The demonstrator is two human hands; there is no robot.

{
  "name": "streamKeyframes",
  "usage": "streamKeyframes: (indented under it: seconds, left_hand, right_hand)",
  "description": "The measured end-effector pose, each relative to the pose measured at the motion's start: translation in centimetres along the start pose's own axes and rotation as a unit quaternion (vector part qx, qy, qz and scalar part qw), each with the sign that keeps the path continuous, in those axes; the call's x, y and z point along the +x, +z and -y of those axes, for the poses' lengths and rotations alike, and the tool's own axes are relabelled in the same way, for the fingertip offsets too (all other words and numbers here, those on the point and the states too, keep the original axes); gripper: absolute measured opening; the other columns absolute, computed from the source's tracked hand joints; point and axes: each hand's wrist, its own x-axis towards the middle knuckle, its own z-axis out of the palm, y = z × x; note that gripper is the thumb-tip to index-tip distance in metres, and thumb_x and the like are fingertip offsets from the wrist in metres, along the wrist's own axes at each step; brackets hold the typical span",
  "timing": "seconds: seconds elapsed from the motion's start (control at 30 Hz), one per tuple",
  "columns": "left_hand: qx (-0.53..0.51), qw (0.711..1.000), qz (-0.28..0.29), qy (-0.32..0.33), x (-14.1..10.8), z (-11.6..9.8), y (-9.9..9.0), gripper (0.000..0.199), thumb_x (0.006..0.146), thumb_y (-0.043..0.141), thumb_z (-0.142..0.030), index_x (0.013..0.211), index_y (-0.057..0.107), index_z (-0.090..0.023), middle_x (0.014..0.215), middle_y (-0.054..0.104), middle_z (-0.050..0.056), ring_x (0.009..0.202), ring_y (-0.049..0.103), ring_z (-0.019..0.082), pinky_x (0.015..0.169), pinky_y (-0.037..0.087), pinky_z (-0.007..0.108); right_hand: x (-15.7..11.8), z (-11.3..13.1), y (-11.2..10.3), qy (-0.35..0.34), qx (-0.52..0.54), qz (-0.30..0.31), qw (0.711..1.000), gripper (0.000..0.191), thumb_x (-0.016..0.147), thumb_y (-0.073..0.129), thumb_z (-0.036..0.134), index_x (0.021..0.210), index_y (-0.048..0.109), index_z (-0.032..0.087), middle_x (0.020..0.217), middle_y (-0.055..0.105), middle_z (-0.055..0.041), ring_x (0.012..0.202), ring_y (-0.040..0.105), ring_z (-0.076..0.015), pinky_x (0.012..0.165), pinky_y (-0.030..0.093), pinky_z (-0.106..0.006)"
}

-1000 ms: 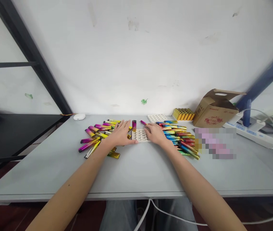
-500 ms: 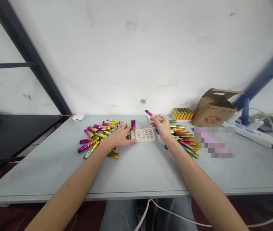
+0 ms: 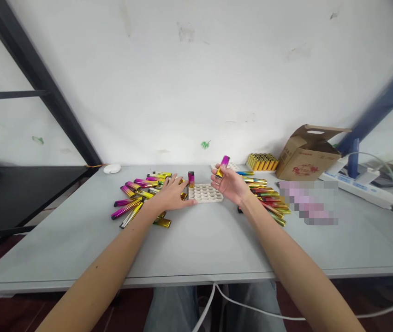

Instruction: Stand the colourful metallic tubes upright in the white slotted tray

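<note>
A purple and gold lighter (image 3: pixel 223 167) is held upright, slightly tilted, in my right hand (image 3: pixel 230 182), above the right end of a white tray with holes (image 3: pixel 206 193). One purple and gold lighter (image 3: pixel 191 180) stands in the tray's back left corner. My left hand (image 3: pixel 174 193) lies with fingers spread at the tray's left edge, over a pile of purple, yellow and gold lighters (image 3: pixel 127 208); whether it grips one of them is hidden. A second pile of red, gold and blue lighters (image 3: pixel 269 198) lies beside my right wrist.
Behind my right hand is another white tray (image 3: pixel 233 166). A tray packed with gold lighters (image 3: pixel 263 162) stands by an open cardboard box (image 3: pixel 305 159) at the back right. A power strip (image 3: pixel 362 186) and cables lie further right. A white case (image 3: pixel 112 168) rests at the back left.
My right hand has turned palm upward and the lighter in it has swung from lying slanted to nearly upright. My left hand has stayed in place.
</note>
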Motion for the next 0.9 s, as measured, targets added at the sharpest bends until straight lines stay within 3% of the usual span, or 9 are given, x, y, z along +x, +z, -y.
streamKeyframes:
  seconds: [0.13,0.23,0.3,0.37,0.47,0.57,0.77,0.9]
  left_hand:
    - [-0.003,1.0,-0.001,0.005,0.0,0.1,0.0,0.092,0.078,0.038,-0.084,0.14,0.046,-0.017,0.151,0.036,0.019,0.147,0.013,0.042,0.117,0.017,0.056]
    - [-0.009,1.0,0.0,0.01,0.0,0.2,0.0,0.091,0.078,0.037,-0.085,0.138,0.048,-0.017,0.152,0.034,0.019,0.147,0.012,0.042,0.117,0.017,0.058]
    - [-0.014,1.0,-0.002,0.014,0.0,0.2,0.0,0.09,0.078,0.038,-0.085,0.139,0.048,-0.018,0.153,0.034,0.018,0.147,0.012,0.041,0.117,0.017,0.058]
    - [-0.018,1.0,-0.005,0.016,0.0,0.2,0.0,0.09,0.078,0.039,-0.084,0.14,0.049,-0.02,0.153,0.035,0.017,0.147,0.013,0.041,0.117,0.018,0.058]
    - [-0.017,1.0,-0.003,0.017,0.0,0.2,-0.1,0.092,0.076,0.04,-0.085,0.139,0.05,-0.019,0.153,0.036,0.017,0.147,0.015,0.041,0.117,0.018,0.057]
    - [-0.017,1.0,-0.002,0.022,-0.1,0.0,-0.2,0.094,0.074,0.044,-0.086,0.138,0.051,-0.017,0.154,0.034,0.018,0.148,0.014,0.04,0.118,0.018,0.057]
    - [-0.018,1.0,0.004,0.021,-0.3,-0.6,-0.6,0.092,0.076,0.045,-0.083,0.138,0.05,-0.015,0.157,0.028,0.02,0.149,0.011,0.039,0.119,0.014,0.058]
    - [-0.014,1.0,0.005,0.019,-0.5,-0.9,-0.7,0.091,0.077,0.044,-0.083,0.138,0.049,-0.015,0.157,0.028,0.02,0.149,0.01,0.039,0.118,0.014,0.058]
  right_hand:
    - [-0.2,0.1,0.1,0.003,-0.032,-0.032,0.999,0.015,0.07,0.061,0.016,0.083,0.056,0.022,0.055,0.059,0.0051,0.072,0.068,-0.0167,0.069,0.052,-0.027]
    - [-0.2,0.2,0.0,0.003,-0.03,-0.053,0.998,0.018,0.066,0.057,0.011,0.082,0.057,0.021,0.066,0.067,0.0011,0.079,0.069,-0.0181,0.069,0.052,-0.028]
    - [-0.1,0.2,-0.1,0.006,-0.032,-0.054,0.998,0.02,0.064,0.056,0.007,0.08,0.057,0.02,0.079,0.07,-0.0006,0.07,0.065,-0.0135,0.061,0.049,-0.024]
    - [0.0,0.2,-0.2,0.004,-0.04,-0.033,0.999,0.02,0.066,0.057,0.008,0.082,0.059,0.019,0.073,0.066,0.0022,0.05,0.051,-0.0068,0.049,0.04,-0.02]
    - [0.2,0.1,-0.3,0.003,-0.043,0.012,0.999,0.016,0.08,0.059,0.028,0.092,0.062,0.018,0.059,0.051,0.0059,0.039,0.028,-0.0048,0.04,0.026,-0.02]
    - [0.2,0.1,-0.4,0.006,-0.032,0.031,0.999,0.039,0.088,0.049,0.055,0.089,0.062,0.019,0.053,0.041,0.0067,0.039,0.026,-0.0063,0.041,0.026,-0.02]
    - [0.3,0.0,-0.5,0.006,-0.003,0.034,0.999,0.038,0.093,0.042,0.051,0.077,0.055,0.019,0.053,0.036,0.0063,0.042,0.031,-0.008,0.045,0.031,-0.021]
    - [0.2,0.2,-0.3,0.027,0.005,0.03,0.999,0.048,0.092,0.038,0.057,0.062,0.044,0.02,0.05,0.031,0.0061,0.042,0.029,-0.0088,0.043,0.03,-0.021]
